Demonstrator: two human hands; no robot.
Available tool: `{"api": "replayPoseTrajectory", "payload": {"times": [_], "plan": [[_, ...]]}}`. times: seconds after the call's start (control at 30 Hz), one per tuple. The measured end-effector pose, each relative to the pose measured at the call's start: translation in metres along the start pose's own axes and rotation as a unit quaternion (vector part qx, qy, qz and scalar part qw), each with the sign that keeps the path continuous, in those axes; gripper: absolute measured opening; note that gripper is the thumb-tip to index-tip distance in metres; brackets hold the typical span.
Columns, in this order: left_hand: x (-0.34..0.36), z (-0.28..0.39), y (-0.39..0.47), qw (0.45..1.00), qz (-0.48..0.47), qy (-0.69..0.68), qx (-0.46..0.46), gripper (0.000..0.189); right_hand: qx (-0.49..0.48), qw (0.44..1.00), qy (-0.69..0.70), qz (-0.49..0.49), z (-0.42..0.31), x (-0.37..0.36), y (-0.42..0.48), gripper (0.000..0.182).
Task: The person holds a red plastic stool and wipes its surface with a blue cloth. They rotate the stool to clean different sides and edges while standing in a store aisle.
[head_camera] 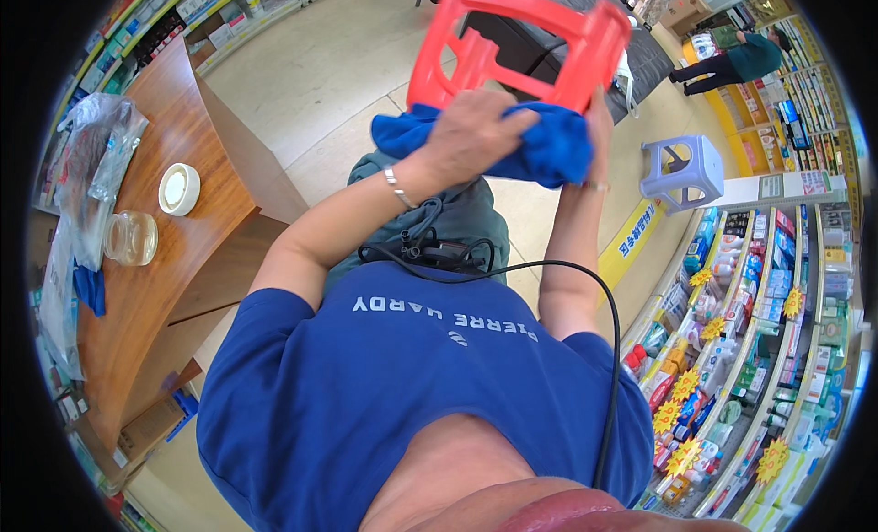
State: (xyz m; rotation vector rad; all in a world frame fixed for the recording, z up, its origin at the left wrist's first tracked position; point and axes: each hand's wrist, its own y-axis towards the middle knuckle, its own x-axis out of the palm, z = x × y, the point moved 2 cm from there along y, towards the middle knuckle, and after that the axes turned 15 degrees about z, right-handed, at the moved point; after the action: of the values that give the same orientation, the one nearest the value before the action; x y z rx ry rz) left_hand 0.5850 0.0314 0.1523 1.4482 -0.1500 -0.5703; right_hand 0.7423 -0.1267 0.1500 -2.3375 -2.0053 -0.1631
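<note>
A red plastic stool [590, 45] is held up in front of me, its legs and openings facing up and away. My left hand [480, 130] presses a bunched blue cloth [549, 144] against the stool's near side, fingers curled over the fabric. At the stool's right near corner is my right hand [599, 130], gripping the edge there; the cloth hides part of its fingers. The blue cloth hangs over the near edge, slightly blurred.
On the left, a wooden counter [199, 182] bears a glass jar [132, 238], a white lid [180, 189] and plastic bags [96, 161]. A pale purple stool [686, 168] stands right, beyond stocked shelves [748, 326]. Another person [748, 58] stands by far shelves.
</note>
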Motion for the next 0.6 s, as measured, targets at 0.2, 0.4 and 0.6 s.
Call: {"api": "replayPoseTrajectory", "payload": {"times": [0.2,0.4,0.6], "plan": [[-0.034,-0.043,-0.041,0.973,-0.046,0.095,-0.203,0.023,0.124,0.962,0.242,-0.027,0.057,-0.036,-0.033,0.044],[-0.027,0.031,-0.023,0.991,-0.103,-0.080,-0.027,0.031,0.187,0.955,0.229,-0.021,0.067,-0.023,-0.042,0.044],[-0.040,-0.078,-0.018,0.963,0.004,0.141,-0.229,0.025,0.205,0.953,0.215,-0.059,0.065,-0.043,-0.041,0.031]]}}
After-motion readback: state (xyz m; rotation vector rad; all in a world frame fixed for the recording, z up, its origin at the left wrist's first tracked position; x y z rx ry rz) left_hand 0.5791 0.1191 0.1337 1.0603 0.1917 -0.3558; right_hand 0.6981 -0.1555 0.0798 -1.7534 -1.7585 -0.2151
